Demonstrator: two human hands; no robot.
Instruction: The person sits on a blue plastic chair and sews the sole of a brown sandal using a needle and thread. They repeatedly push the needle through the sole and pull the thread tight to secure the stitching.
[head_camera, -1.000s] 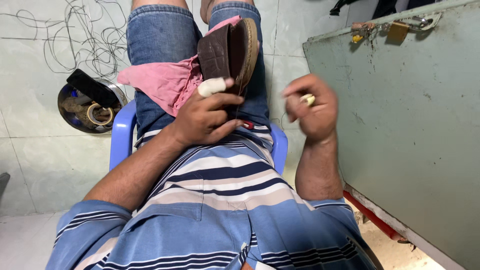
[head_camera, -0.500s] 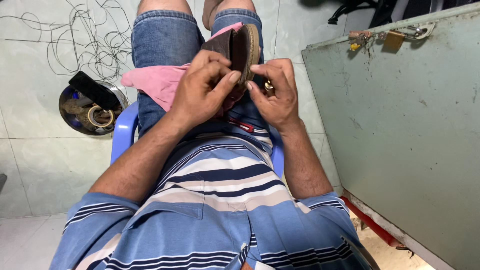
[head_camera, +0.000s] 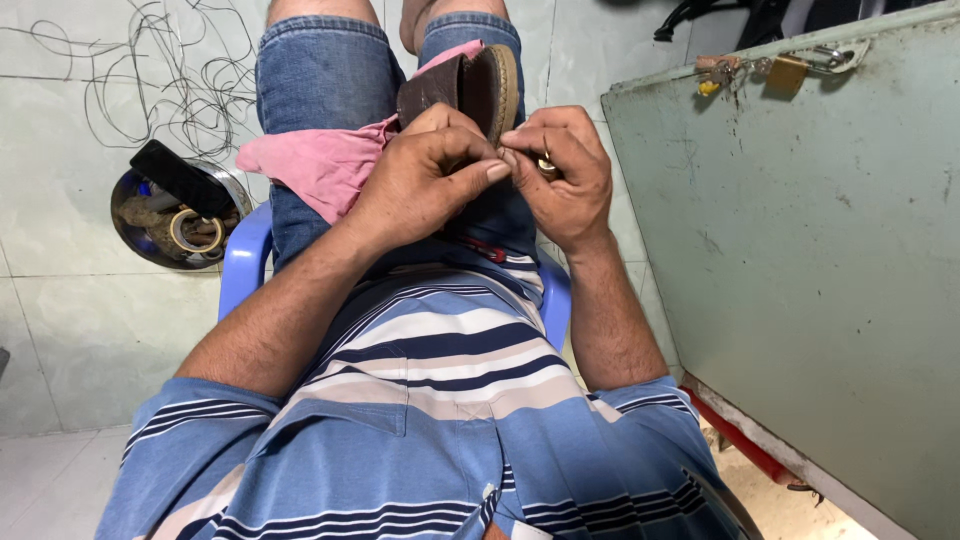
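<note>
Closest in, the striped shirt (head_camera: 430, 400) is filling the bottom, with the person sitting on a blue chair (head_camera: 243, 262). Both forearms are reaching up over the lap so the work sits braced against the thighs. The left hand (head_camera: 425, 180) is gripping the brown shoe (head_camera: 465, 88), fingers curled round it to steady it, sole edge turned up. The right hand (head_camera: 560, 170) is pressing its fingertips together on something small and metallic right at that edge. A pink cloth (head_camera: 320, 165) is lying underneath, probably shielding the shorts. Further out, a metal bowl (head_camera: 180, 215) of bits is sitting on the floor.
</note>
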